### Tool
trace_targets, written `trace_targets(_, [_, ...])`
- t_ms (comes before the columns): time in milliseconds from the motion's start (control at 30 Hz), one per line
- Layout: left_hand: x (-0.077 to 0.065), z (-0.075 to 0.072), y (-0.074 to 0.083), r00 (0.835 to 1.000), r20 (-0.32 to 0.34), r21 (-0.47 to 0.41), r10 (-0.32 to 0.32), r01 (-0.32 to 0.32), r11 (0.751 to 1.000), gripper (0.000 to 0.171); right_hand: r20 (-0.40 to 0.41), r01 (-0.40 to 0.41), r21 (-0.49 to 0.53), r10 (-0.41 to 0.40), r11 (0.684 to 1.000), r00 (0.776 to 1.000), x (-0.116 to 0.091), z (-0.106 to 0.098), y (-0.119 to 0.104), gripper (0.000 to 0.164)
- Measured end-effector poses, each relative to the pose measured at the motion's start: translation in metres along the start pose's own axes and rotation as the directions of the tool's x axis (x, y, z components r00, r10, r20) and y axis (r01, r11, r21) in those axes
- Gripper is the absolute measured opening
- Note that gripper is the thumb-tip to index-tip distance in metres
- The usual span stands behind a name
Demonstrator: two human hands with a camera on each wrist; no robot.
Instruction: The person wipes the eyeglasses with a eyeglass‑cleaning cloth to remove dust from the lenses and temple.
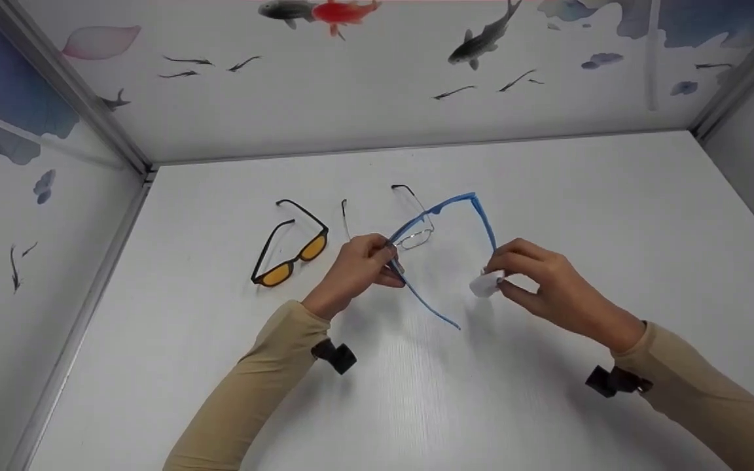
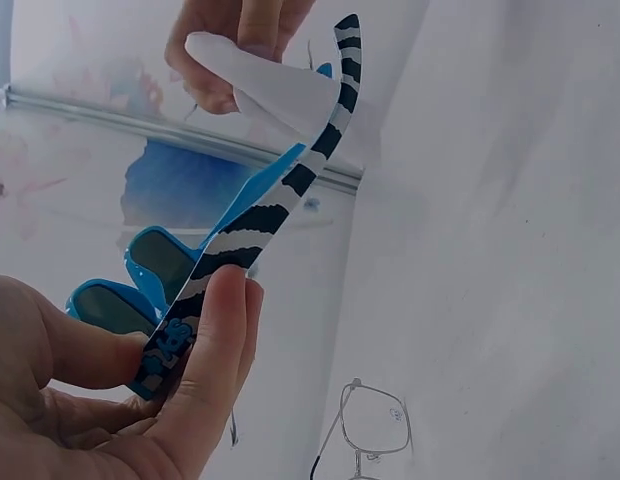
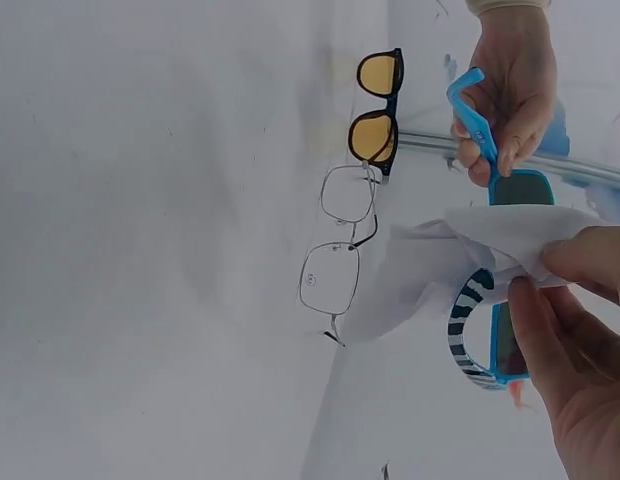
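Blue-framed sunglasses [image 1: 453, 200] with dark lenses are held up above the white table. My left hand [image 1: 365, 260] pinches them by one corner near the hinge; the zebra-striped temple [image 2: 265, 222] shows beside its fingers in the left wrist view. My right hand [image 1: 544, 282] pinches a folded white cloth [image 1: 485, 285] between thumb and fingers. The other temple runs down to that cloth, and its tip is hidden there. In the right wrist view the cloth [image 3: 430, 265] hangs in front of part of the sunglasses.
Black-framed glasses with orange lenses [image 1: 295, 261] lie on the table [image 1: 174, 261] left of my left hand, temples unfolded. Thin metal-framed clear glasses [image 1: 416, 239] lie behind the left hand, partly covered by it. Printed wall panels [image 1: 383, 98] enclose the table's back and sides.
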State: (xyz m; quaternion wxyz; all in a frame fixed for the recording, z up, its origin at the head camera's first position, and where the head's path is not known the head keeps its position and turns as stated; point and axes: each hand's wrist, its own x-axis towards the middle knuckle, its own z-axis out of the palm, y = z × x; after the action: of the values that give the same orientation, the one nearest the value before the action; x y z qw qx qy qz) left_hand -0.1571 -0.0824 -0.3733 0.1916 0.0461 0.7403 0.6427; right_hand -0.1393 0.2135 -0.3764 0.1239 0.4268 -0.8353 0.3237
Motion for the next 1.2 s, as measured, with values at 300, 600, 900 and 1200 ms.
trace_targets(300, [-0.003,0.002,0.004,1.0,0.022,0.036,0.003,-0.004,0.999,0.022,0.004,0.031,-0.187,-0.03,0.982,1.0,-0.002,-0.007,0.016,0.042])
trace_targets(600, [-0.003,0.007,0.004,0.999,0.042,0.065,0.007,-0.01,0.998,0.019,0.014,0.017,-0.226,-0.015,0.974,1.0,0.013,-0.016,0.029,0.036])
trace_targets(900, [-0.006,0.017,0.007,0.997,0.076,0.096,0.025,-0.032,0.995,0.016,-0.092,-0.038,-0.219,0.018,0.975,0.996,0.031,-0.023,0.036,0.036])
trace_targets(1200, [-0.003,0.02,0.008,0.996,0.093,0.101,0.016,-0.026,0.995,0.017,-0.189,-0.052,-0.271,0.0,0.961,0.982,0.023,-0.022,0.038,0.037])
